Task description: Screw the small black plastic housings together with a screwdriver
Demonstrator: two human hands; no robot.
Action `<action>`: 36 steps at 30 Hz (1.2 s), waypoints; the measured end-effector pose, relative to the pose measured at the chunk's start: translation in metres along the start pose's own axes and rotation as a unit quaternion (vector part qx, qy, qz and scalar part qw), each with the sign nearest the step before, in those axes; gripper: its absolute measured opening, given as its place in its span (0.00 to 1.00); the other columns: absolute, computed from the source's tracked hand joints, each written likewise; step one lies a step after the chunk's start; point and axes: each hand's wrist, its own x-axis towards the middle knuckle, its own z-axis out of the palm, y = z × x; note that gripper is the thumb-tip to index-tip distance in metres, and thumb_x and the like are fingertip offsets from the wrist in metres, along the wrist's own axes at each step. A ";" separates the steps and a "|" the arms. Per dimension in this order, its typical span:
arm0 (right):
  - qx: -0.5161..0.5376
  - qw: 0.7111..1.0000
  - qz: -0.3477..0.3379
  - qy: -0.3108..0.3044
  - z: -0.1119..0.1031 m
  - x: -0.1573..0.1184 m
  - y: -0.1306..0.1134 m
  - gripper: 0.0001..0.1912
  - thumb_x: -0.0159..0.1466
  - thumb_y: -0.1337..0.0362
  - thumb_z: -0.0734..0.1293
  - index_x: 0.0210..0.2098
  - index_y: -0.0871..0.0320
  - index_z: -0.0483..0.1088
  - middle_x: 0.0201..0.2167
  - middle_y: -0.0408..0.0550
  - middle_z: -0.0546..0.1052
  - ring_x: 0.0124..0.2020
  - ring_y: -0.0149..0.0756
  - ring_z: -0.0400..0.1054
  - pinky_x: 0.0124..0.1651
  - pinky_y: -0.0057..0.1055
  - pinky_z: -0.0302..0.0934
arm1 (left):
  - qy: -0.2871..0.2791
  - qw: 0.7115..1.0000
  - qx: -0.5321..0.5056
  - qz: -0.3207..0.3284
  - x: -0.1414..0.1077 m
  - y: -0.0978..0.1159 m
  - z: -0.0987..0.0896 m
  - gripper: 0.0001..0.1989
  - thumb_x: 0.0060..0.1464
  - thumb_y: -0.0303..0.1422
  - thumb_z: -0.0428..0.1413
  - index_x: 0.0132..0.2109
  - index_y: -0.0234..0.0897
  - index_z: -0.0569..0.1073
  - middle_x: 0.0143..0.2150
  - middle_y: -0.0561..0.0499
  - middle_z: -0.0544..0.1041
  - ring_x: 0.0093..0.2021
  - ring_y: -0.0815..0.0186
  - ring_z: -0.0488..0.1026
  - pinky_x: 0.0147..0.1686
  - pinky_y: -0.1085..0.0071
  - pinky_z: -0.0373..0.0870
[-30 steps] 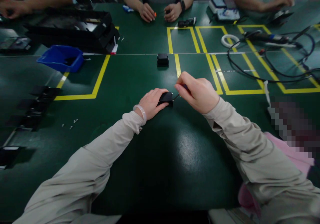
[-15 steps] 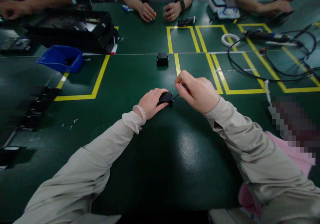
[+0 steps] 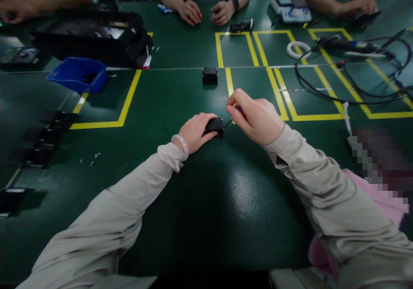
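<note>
On the green table (image 3: 193, 203), my left hand (image 3: 195, 133) is closed around a small black box (image 3: 214, 126), thumb on the near side and fingers over the far side. My right hand (image 3: 256, 116) grips a screwdriver (image 3: 228, 124) whose thin dark shaft slants down to the box's right end. Most of its handle is hidden in my fingers, and I cannot tell whether the tip sits in a screw. Farther off, straight ahead, stands another black box (image 3: 210, 76) of similar look.
To the left are a blue bin (image 3: 79, 74), a large black housing (image 3: 93, 39), a row of black parts (image 3: 48, 140) and some tiny screws (image 3: 95, 156). A cabled black tool (image 3: 345, 45) and tape roll (image 3: 298, 50) lie right. Co-workers' hands (image 3: 222, 13) show across the table.
Both hands keep nearly the same place, with the screwdriver still against the box's right end. The whole view has shifted very slightly.
</note>
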 end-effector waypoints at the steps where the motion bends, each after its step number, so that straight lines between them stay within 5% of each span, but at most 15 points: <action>1: 0.001 1.000 -0.001 0.001 0.000 0.000 0.000 0.16 0.70 0.59 0.53 0.46 0.59 0.67 0.28 0.44 0.73 0.26 0.29 0.63 0.34 0.29 0.53 | -0.001 1.000 -0.001 0.000 0.000 0.000 0.000 0.21 0.63 0.39 0.53 0.59 0.34 0.64 0.54 0.41 0.72 0.51 0.53 0.70 0.53 0.57 0.67; 36: -0.028 1.000 0.001 0.012 0.001 -0.001 0.002 0.17 0.69 0.59 0.53 0.48 0.58 0.68 0.23 0.41 0.69 0.24 0.30 0.61 0.32 0.28 0.51 | 0.007 1.000 -0.004 0.002 0.000 -0.001 0.002 0.21 0.63 0.38 0.53 0.59 0.33 0.64 0.53 0.41 0.72 0.51 0.53 0.70 0.53 0.56 0.68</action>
